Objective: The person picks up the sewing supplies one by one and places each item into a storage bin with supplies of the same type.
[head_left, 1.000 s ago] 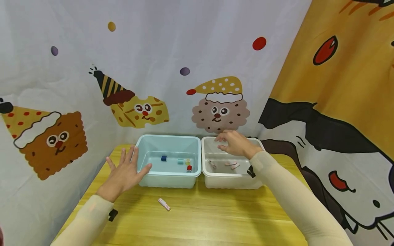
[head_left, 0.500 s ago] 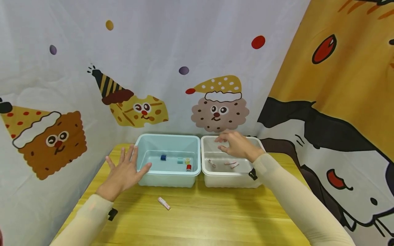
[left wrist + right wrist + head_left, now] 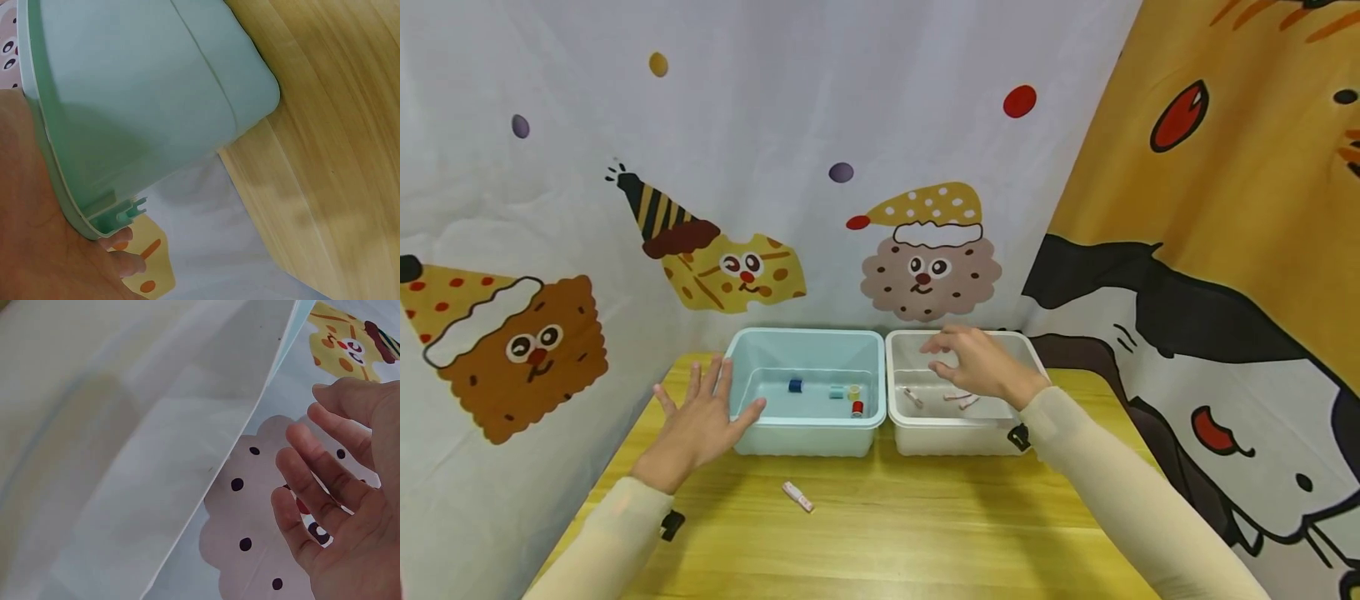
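Note:
My left hand, fingers spread, lies at the left edge of the light blue bin; in the left wrist view its palm is against the rim. Over the white bin hovers my right hand, loosely bent, and the right wrist view shows nothing in its fingers. Inside the blue bin lie small spools: dark blue, teal, yellow and red. Small pale pink-and-white sticks lie in the white bin; their exact kind is unclear.
Another pink-and-white stick lies on the yellow wooden table in front of the blue bin. Both bins stand side by side near a printed cloth backdrop. A dark object shows behind the table's right side.
The view shifts slightly, and the scene slides a little to the left. Both hands keep nearly the same places; the bins' contents stay put.

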`<control>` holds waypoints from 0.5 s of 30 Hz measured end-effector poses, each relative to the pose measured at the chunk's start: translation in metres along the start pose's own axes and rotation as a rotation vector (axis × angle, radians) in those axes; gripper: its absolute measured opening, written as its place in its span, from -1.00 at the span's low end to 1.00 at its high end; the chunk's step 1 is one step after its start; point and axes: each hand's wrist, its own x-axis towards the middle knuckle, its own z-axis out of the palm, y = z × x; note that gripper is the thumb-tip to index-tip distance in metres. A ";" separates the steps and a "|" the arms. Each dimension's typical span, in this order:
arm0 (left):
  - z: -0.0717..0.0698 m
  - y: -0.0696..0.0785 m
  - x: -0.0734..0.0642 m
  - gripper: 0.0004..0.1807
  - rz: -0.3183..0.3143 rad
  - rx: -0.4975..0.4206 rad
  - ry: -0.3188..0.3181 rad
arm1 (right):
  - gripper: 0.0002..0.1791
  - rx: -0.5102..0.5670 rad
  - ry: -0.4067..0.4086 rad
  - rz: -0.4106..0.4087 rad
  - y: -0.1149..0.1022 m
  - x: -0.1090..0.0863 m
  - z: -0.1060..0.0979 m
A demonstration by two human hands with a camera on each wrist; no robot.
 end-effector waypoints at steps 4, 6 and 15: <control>0.001 -0.001 0.000 0.31 0.004 0.002 0.004 | -0.70 -0.015 0.014 -0.017 -0.006 -0.006 0.001; 0.001 -0.002 0.000 0.31 0.005 0.003 0.005 | -0.70 -0.021 0.029 -0.032 -0.009 -0.008 0.003; 0.001 -0.002 0.001 0.31 0.004 0.001 0.005 | -0.71 -0.019 0.067 -0.070 -0.014 -0.022 0.011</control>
